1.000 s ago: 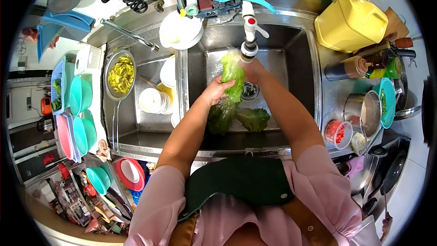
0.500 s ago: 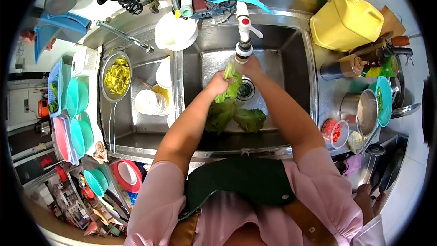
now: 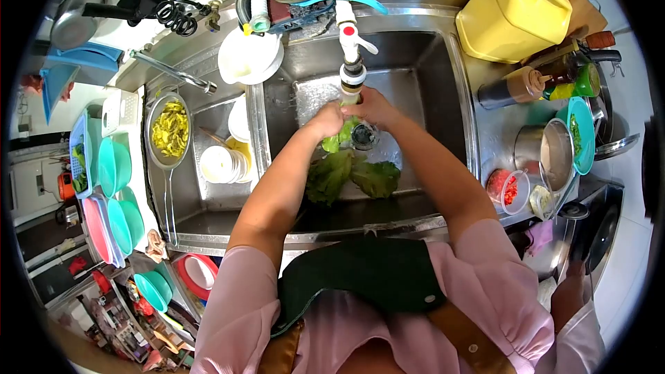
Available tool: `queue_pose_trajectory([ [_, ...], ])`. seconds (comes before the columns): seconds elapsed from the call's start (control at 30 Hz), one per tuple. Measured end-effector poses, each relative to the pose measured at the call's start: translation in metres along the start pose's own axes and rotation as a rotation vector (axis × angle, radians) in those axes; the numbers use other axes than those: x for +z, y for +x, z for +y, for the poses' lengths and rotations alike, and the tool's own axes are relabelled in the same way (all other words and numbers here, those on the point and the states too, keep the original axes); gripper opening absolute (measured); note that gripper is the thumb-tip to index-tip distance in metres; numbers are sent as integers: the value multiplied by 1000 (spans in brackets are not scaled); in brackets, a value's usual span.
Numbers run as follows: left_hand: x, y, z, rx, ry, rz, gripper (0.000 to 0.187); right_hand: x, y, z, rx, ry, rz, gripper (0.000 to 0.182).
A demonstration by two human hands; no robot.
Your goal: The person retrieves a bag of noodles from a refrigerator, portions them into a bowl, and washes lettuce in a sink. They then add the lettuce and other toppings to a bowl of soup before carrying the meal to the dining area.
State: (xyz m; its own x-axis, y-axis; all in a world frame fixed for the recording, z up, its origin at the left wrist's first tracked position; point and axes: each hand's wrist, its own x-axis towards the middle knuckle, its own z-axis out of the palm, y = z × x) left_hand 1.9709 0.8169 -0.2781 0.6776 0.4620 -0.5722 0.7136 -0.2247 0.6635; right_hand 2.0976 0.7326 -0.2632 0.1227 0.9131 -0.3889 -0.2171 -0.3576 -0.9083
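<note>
Beneath the faucet (image 3: 352, 73) in the right basin, both my hands are on a bunch of green lettuce (image 3: 336, 142). My left hand (image 3: 327, 120) is closed round it from the left, and the leaves hang below the fingers. My right hand (image 3: 371, 108) is closed against its upper part, just under the spout; some of these fingers are hidden. Larger loose lettuce leaves (image 3: 376, 179) lie on the sink (image 3: 415, 76) floor nearer my body. The drain (image 3: 363, 136) shows just below my right hand.
The left basin holds stacked white bowls (image 3: 223, 164); a strainer of yellow-green vegetables (image 3: 170, 129) rests across its left side. To the right stand a yellow jug (image 3: 512, 17), a sauce bottle (image 3: 509, 90), a metal pot (image 3: 537, 149) and a tub of chopped red pieces (image 3: 509, 190). Another person's arm (image 3: 571, 291) shows lower right.
My hands have come together under the spout, my right hand now meeting the lettuce. The view has shifted slightly, and the other person's arm at lower right has moved.
</note>
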Motion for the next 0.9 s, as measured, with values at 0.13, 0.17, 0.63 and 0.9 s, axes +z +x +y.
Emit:
queue_pose_trajectory([
  [0.13, 10, -6, -5, 220, -267, -70, 20, -11, 8, 32, -58, 123, 50, 24],
  [0.17, 9, -12, 0, 198, -420, -47, 23, -18, 8, 36, -57, 128, 54, 24],
  [0.63, 28, -10, 6, -37, -1169, 175, 24, 28, -21, 44, -384, -252, -24, 36],
  [0.9, 7, -41, -51, -333, -1687, -184, 21, 27, -66, 42, -541, -1379, -348, 28],
])
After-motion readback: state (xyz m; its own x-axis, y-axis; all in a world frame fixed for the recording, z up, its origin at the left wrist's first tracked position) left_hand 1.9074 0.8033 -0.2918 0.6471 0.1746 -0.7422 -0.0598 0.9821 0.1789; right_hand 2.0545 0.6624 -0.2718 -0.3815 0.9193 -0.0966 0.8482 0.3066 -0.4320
